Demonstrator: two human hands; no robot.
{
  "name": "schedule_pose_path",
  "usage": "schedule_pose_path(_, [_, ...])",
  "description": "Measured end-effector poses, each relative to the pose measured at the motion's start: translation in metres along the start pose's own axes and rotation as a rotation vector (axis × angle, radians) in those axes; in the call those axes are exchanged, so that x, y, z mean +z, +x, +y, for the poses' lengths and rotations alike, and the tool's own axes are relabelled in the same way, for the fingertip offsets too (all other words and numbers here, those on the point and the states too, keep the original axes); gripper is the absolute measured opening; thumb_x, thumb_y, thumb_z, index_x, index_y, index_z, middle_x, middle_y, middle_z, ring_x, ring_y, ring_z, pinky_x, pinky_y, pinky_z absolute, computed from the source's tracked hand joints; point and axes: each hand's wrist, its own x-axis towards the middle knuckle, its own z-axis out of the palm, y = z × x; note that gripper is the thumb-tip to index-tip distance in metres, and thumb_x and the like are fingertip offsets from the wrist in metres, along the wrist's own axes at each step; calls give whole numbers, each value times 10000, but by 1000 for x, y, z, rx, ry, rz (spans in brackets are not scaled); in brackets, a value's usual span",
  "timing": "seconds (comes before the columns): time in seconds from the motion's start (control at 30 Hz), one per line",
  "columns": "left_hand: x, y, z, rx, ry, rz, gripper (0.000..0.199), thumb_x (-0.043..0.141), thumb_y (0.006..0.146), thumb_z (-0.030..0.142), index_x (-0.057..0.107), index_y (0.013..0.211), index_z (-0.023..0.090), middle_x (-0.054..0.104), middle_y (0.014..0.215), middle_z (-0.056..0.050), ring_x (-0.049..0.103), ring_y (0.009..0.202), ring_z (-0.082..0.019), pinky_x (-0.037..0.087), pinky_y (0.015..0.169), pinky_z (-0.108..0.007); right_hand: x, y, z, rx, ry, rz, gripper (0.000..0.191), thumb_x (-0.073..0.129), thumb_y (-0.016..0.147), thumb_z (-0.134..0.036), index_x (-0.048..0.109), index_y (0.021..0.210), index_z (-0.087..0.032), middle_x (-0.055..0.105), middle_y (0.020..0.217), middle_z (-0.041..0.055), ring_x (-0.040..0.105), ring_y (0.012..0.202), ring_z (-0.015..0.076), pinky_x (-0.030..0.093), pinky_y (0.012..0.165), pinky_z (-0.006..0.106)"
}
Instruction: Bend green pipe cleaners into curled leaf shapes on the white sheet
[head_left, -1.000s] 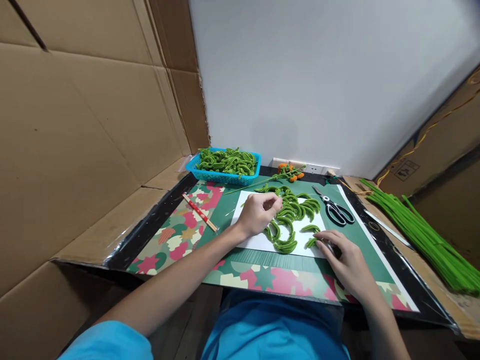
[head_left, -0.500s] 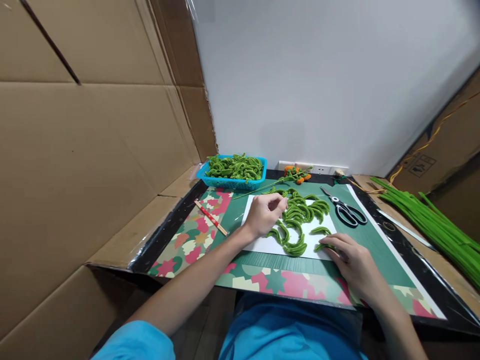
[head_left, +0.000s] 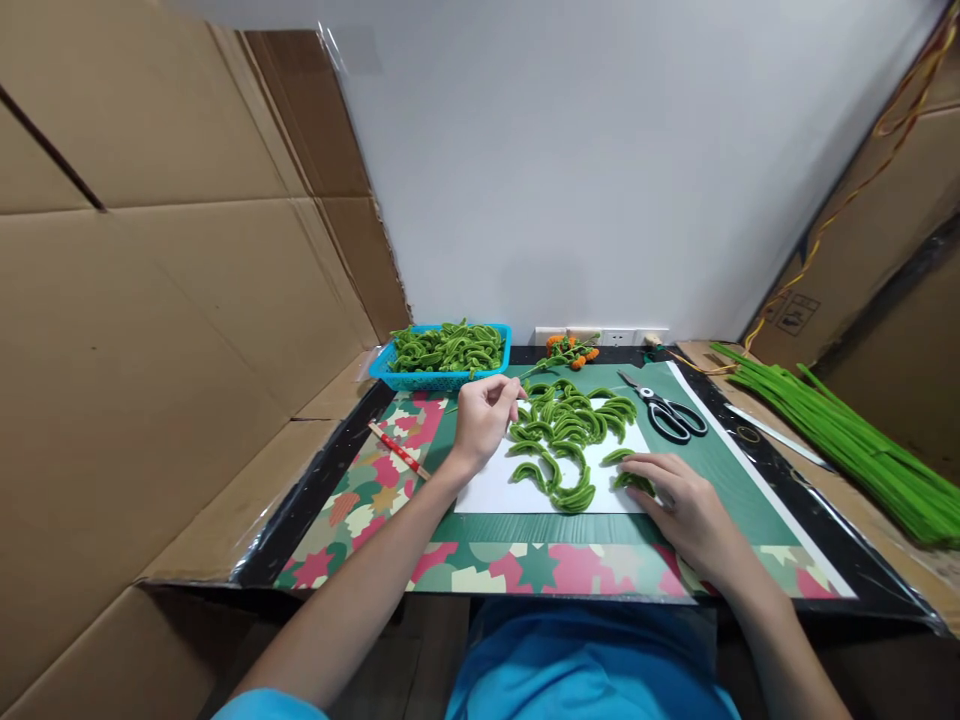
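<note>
My left hand (head_left: 484, 420) is raised over the left edge of a white sheet (head_left: 487, 490), its fingers pinched together; whatever they hold is too small to make out. Curved green fuzzy pieces (head_left: 574, 495) lie in a loose cluster on the sheet. At the sheet's right edge my right hand (head_left: 679, 505) rests with its fingertips on a short green fuzzy piece (head_left: 634, 483), and another short piece (head_left: 617, 456) lies just beyond. Whether the right fingers grip the piece cannot be seen clearly.
A blue basket (head_left: 435, 380) heaped with green twisted pieces stands at the back left. Orange flowers (head_left: 574, 352) lie at the back. Black-handled scissors (head_left: 675, 418) and long green stems (head_left: 847, 440) are on the right, a red-wrapped stick (head_left: 399, 450) on the left.
My left hand has moved left, away from the green cluster to the sheet's left side. My right hand stays by the short pieces. The whole view has shifted slightly.
</note>
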Motion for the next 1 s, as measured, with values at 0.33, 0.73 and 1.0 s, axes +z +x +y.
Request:
schedule_pose_path(0.33, [0,0,4,25,1,-4,344,654,935,404,701,705,153,562,490,31,436,364,-72,305,393,-221,-7,2,-10,115,-31,34,238,610,984,-319,703,1196,-265,715,1173,82,687,992,266,547,834,381])
schedule_pose_path(0.73, [1,-3,11,124,104,-36,327,641,955,386,698,722,164,567,517,28,486,427,-90,378,461,-219,-5,14,-15,131,-33,91,220,603,973,-284,703,1168,-261,671,1227,93,666,1097,280,539,919,402])
schedule_pose_path(1.0, [0,-3,19,182,217,-55,312,634,948,381,701,722,178,570,527,28,526,459,-111,411,477,-221,-8,14,-18,137,53,147,244,612,977,-254,701,1204,-266,651,1252,94,654,1127,266,540,959,396])
